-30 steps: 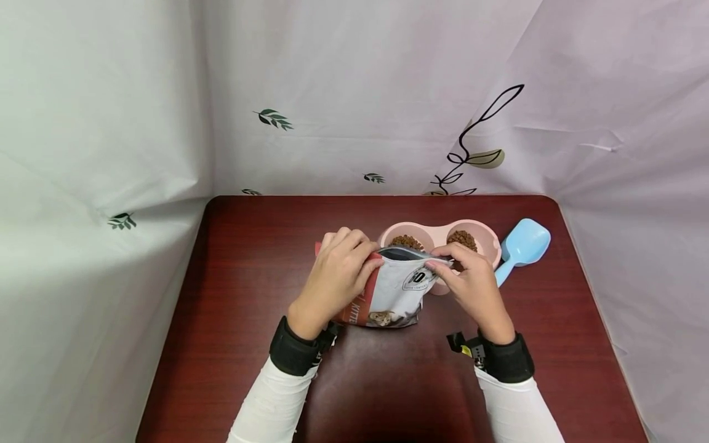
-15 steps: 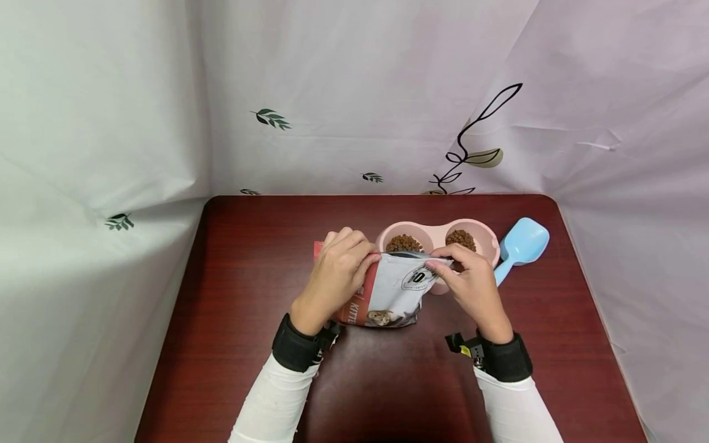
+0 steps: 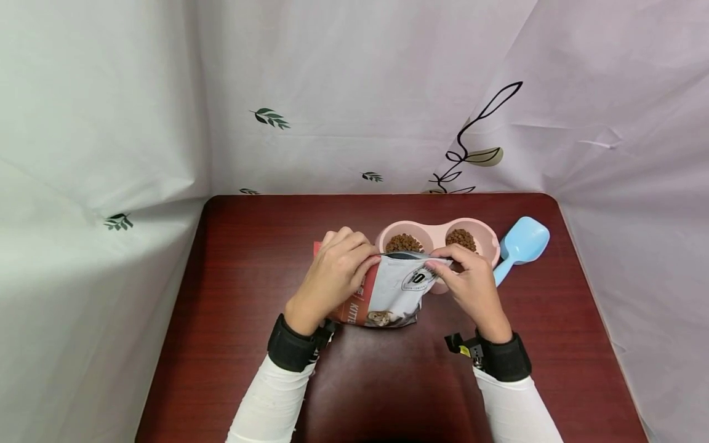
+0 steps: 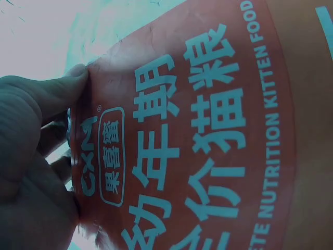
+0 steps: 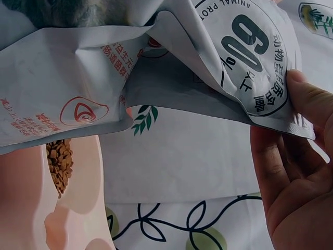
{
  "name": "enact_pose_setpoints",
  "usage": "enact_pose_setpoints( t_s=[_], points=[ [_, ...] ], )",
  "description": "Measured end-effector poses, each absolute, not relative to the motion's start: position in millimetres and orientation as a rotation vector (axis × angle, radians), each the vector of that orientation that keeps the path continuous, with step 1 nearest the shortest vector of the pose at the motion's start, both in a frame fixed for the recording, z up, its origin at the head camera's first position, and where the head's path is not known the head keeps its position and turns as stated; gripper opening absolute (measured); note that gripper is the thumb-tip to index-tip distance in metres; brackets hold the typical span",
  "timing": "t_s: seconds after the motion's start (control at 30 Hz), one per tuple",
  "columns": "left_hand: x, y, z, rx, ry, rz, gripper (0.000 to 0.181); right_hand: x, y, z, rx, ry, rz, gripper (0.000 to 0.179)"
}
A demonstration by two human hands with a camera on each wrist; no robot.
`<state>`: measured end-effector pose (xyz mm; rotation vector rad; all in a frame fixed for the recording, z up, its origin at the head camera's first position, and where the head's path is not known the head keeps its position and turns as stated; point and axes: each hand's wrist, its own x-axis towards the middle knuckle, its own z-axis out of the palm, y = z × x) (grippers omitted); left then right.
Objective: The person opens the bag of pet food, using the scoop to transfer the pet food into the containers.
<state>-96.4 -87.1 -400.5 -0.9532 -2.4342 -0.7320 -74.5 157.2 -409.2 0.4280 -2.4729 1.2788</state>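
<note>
A red and white kitten food bag (image 3: 396, 289) stands at the middle of the table, its mouth parted a little at the top. My left hand (image 3: 335, 274) grips the bag's upper left edge, and in the left wrist view the thumb lies along the red panel (image 4: 171, 130). With thumb and fingers my right hand (image 3: 471, 283) pinches the top right corner, plain in the right wrist view too. Right behind the bag is a pink double bowl (image 3: 439, 232), partly hidden, with brown kibble (image 3: 404, 242) in both hollows. The inside of the bag is mostly hidden.
A blue scoop (image 3: 523, 243) lies right of the bowl, its handle pointing toward the right hand. The dark red table (image 3: 249, 277) reaches back to a white patterned cloth (image 3: 332, 92), which also hangs at both sides.
The bag's mouth narrows from a wider gap a second ago to a thinner slit. Both hands keep their hold with only slight shifts.
</note>
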Motion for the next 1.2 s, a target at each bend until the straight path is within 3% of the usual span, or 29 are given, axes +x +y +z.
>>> enact_pose_setpoints(
  t_s=[0.53, 0.73, 1.2],
  points=[
    [-98.0, -84.9, -406.3, -0.963, -2.401, -0.658, 0.013, -74.3, 157.2, -410.2, 0.429, -2.467, 1.274, 0.013],
    [-96.2, -77.8, -404.4, -0.922, -2.435, -0.616, 0.022, -74.6, 157.7, -411.3, 0.428, -2.459, 1.284, 0.012],
    [-95.8, -67.4, -402.9, -0.922, -2.406, -0.633, 0.017, -73.3, 159.4, -410.4, 0.440, -2.445, 1.339, 0.009]
  ],
)
